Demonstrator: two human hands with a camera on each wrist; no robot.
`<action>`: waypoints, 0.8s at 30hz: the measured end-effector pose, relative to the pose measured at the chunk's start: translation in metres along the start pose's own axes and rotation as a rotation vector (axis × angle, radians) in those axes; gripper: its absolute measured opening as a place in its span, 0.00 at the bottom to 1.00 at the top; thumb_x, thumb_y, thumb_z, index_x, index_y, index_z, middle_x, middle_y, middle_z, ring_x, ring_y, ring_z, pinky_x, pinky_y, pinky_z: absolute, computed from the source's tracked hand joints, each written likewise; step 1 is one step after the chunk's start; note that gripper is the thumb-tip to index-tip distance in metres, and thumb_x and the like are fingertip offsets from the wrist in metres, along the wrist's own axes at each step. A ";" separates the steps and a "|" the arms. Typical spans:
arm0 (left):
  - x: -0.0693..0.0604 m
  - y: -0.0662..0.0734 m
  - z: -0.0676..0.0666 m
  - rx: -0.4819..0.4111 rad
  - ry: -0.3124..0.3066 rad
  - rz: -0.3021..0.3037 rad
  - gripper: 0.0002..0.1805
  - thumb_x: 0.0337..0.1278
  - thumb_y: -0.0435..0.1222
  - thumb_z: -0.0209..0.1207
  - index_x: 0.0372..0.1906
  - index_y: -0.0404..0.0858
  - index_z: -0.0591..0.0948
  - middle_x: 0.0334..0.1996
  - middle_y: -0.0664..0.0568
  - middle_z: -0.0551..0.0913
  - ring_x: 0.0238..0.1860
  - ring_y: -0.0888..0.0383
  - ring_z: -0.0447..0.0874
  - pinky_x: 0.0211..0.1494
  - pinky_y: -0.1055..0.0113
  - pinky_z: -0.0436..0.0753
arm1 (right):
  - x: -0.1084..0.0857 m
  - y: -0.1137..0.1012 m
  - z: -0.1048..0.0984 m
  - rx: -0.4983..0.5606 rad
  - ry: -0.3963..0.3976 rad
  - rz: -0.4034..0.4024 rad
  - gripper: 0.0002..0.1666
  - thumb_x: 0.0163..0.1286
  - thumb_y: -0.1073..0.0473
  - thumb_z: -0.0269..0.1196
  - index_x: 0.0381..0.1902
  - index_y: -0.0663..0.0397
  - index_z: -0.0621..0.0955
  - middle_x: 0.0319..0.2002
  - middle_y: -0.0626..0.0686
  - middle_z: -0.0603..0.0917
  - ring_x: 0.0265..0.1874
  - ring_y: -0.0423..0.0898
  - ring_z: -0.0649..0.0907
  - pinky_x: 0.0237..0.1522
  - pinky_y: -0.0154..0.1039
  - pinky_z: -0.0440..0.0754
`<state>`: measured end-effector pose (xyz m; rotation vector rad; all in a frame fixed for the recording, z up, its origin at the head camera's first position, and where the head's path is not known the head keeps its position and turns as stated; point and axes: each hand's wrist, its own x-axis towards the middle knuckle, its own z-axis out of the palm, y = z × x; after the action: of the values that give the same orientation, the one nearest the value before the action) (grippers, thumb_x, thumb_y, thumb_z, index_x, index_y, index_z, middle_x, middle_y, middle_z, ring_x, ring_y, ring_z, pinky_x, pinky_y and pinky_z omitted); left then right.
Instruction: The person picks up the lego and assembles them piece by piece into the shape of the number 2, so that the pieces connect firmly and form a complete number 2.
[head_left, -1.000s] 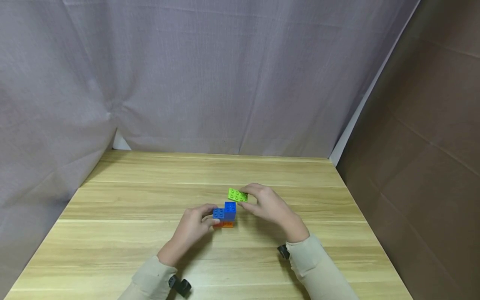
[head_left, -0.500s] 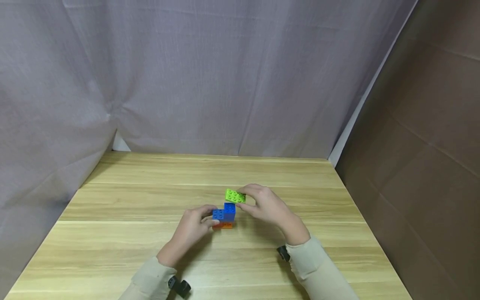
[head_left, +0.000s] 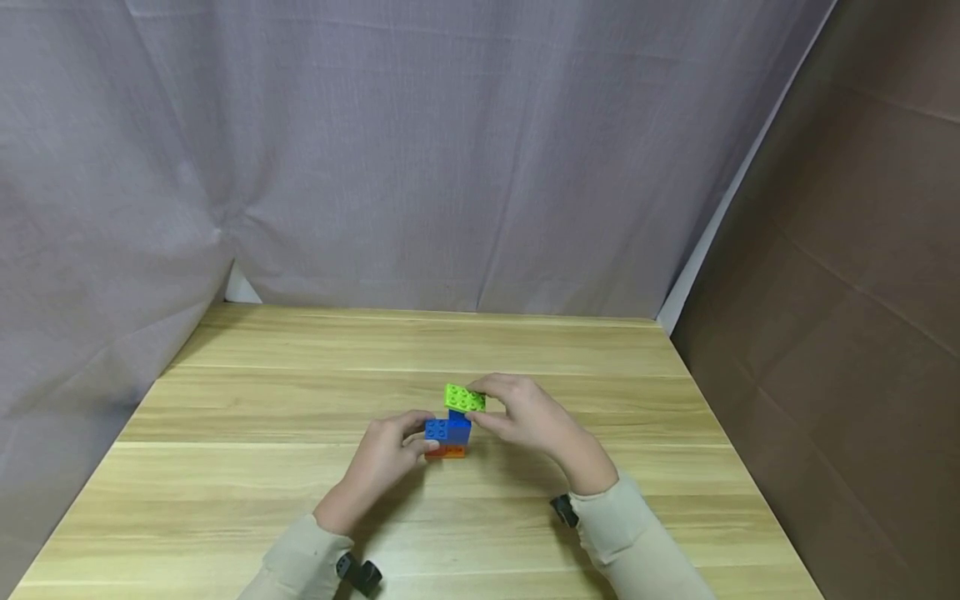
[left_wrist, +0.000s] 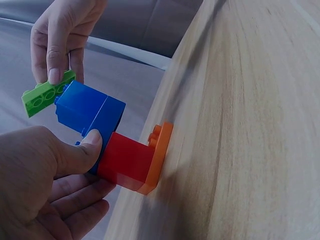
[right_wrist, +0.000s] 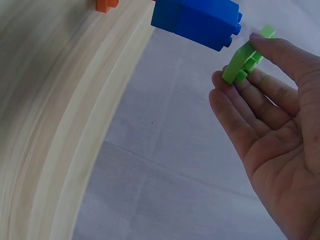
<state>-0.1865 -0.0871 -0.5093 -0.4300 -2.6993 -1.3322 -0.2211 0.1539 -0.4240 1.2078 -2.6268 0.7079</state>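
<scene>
A small stack of building bricks stands on the wooden table, with a flat orange brick (left_wrist: 160,156) at the bottom. On it sits a red brick (left_wrist: 127,160), then a lower blue brick (left_wrist: 109,116), with an upper blue brick (left_wrist: 86,104) offset to one side on top. My left hand (head_left: 381,457) holds the stack, its thumb on the lower blue brick. Between thumb and fingers, my right hand (head_left: 531,415) pinches a flat lime-green brick (head_left: 459,397), tilted above the upper blue brick. In the right wrist view, a narrow gap separates this green brick (right_wrist: 243,59) from the blue studs.
The wood-grain table (head_left: 300,367) extends around the hands. Grey cloth (head_left: 375,150) hangs behind it, and a brown cloth panel (head_left: 840,275) borders the right side. Black cameras ride on both wrists.
My right hand has moved the green brick left and slightly down, from beside the upper blue brick to over it. The left hand and the stack stay nearly still.
</scene>
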 end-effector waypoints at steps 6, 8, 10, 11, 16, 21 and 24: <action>0.000 -0.002 0.000 0.013 0.003 0.012 0.19 0.55 0.37 0.72 0.53 0.40 0.85 0.47 0.46 0.88 0.50 0.50 0.87 0.56 0.51 0.84 | 0.000 -0.001 0.002 0.007 -0.016 -0.010 0.18 0.66 0.54 0.71 0.51 0.55 0.84 0.48 0.50 0.87 0.48 0.43 0.85 0.53 0.36 0.84; 0.000 -0.002 0.000 0.012 0.000 0.009 0.20 0.55 0.37 0.72 0.54 0.40 0.85 0.48 0.46 0.88 0.51 0.50 0.87 0.56 0.51 0.84 | 0.000 -0.001 0.003 0.009 -0.024 -0.011 0.18 0.66 0.54 0.71 0.51 0.55 0.84 0.48 0.50 0.87 0.48 0.42 0.85 0.53 0.36 0.84; 0.000 -0.002 -0.001 0.010 -0.004 0.009 0.20 0.56 0.37 0.72 0.54 0.40 0.84 0.48 0.46 0.88 0.51 0.50 0.87 0.57 0.51 0.84 | 0.000 -0.002 0.004 0.016 -0.032 -0.012 0.18 0.67 0.55 0.71 0.51 0.56 0.84 0.47 0.51 0.87 0.47 0.43 0.85 0.52 0.36 0.84; 0.000 -0.001 -0.001 0.007 -0.006 0.009 0.20 0.56 0.37 0.72 0.54 0.40 0.85 0.48 0.47 0.88 0.51 0.50 0.87 0.57 0.51 0.84 | 0.000 -0.002 0.004 0.019 -0.039 -0.012 0.18 0.67 0.54 0.71 0.51 0.56 0.84 0.47 0.51 0.87 0.47 0.43 0.85 0.52 0.37 0.84; 0.000 -0.001 -0.002 -0.003 -0.010 0.015 0.19 0.56 0.37 0.72 0.53 0.41 0.85 0.48 0.48 0.88 0.51 0.51 0.87 0.56 0.52 0.84 | 0.000 -0.003 0.006 0.027 -0.078 0.011 0.19 0.68 0.53 0.70 0.52 0.55 0.84 0.48 0.50 0.87 0.48 0.43 0.85 0.53 0.37 0.84; -0.001 0.000 -0.002 -0.015 -0.017 -0.007 0.20 0.56 0.37 0.71 0.55 0.41 0.84 0.49 0.48 0.88 0.51 0.51 0.87 0.57 0.53 0.84 | 0.000 -0.004 0.007 0.025 -0.092 0.033 0.19 0.68 0.52 0.70 0.53 0.54 0.84 0.48 0.49 0.88 0.48 0.42 0.85 0.53 0.37 0.84; -0.001 0.000 -0.001 -0.013 -0.016 -0.005 0.20 0.56 0.37 0.71 0.55 0.41 0.84 0.49 0.48 0.88 0.51 0.52 0.87 0.57 0.53 0.84 | 0.000 -0.004 0.007 0.031 -0.092 0.032 0.19 0.68 0.53 0.70 0.53 0.54 0.84 0.48 0.50 0.88 0.48 0.42 0.85 0.52 0.36 0.84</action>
<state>-0.1862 -0.0885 -0.5087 -0.4377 -2.7076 -1.3540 -0.2179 0.1479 -0.4287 1.2383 -2.7252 0.7179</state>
